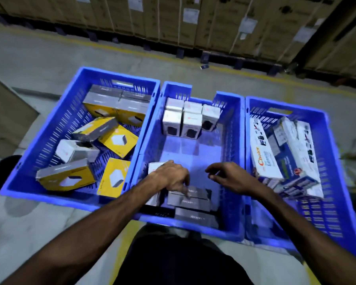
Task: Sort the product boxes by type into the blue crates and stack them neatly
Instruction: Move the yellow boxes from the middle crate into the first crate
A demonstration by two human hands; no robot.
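Left hand [171, 177] touches grey boxes [188, 199]; right hand [228, 177] hovers, middle crate [237, 161].

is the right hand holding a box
No, the right hand hovers with loosely curled fingers over the middle crate, gripping nothing.

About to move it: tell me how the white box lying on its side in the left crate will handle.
The white cardboard box looks rigid, probably light. Flat faces: it should slide, not roll. It leans on neighbouring yellow boxes, so lifting may shift them.
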